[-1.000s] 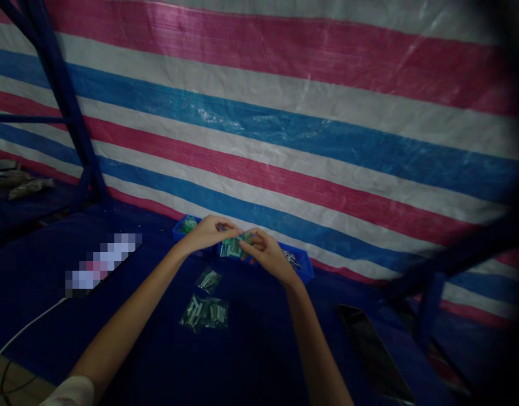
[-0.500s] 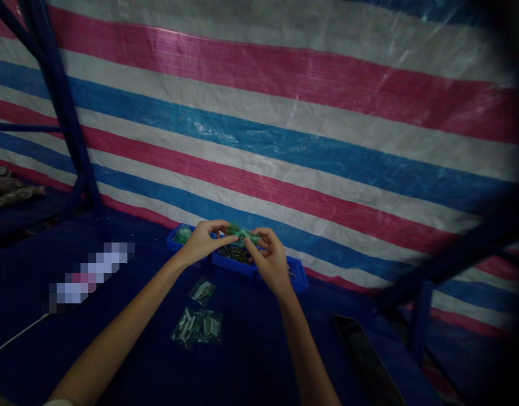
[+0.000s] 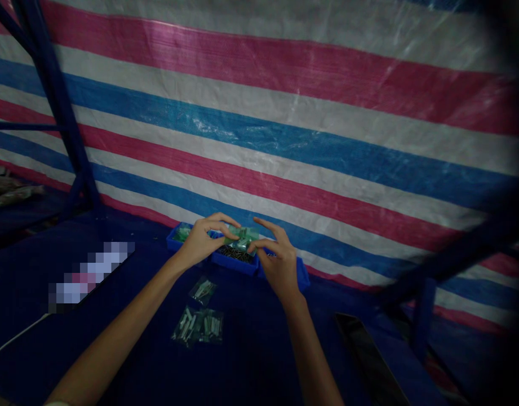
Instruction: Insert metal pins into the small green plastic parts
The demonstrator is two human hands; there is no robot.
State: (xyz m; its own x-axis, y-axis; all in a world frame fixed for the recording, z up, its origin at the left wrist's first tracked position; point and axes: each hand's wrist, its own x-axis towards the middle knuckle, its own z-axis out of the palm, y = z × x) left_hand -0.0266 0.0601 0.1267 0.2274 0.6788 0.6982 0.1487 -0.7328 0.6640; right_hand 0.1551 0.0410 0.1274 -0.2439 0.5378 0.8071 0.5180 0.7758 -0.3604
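Note:
A small clear greenish plastic bag [image 3: 243, 239] is held up between my two hands, above the blue bins. My left hand [image 3: 203, 241] pinches its left side between thumb and fingers. At the bag's lower right corner, the thumb and a finger of my right hand [image 3: 278, 260] close on it, with the index finger raised away. Beneath the bag, a blue bin [image 3: 234, 264] contains many thin metal pieces, perhaps screws or nails. Filled bags of slim, pale pieces lie nearer me: one bag [image 3: 203, 290] alone, others [image 3: 198, 326] side by side below it.
Another blue bin [image 3: 173, 243] with green plastic stands at the left, and a third bin [image 3: 302, 274] is partly behind my right hand. A dark phone-like slab [image 3: 367, 355] lies at right. A blurred-out device [image 3: 92, 276] with a white cable lies left. Striped sheeting [image 3: 259, 129] hangs behind.
The bag now hangs flatter and more spread out. My right hand has shifted slightly right, its index finger lifting off the bag. My left hand stays nearly in place.

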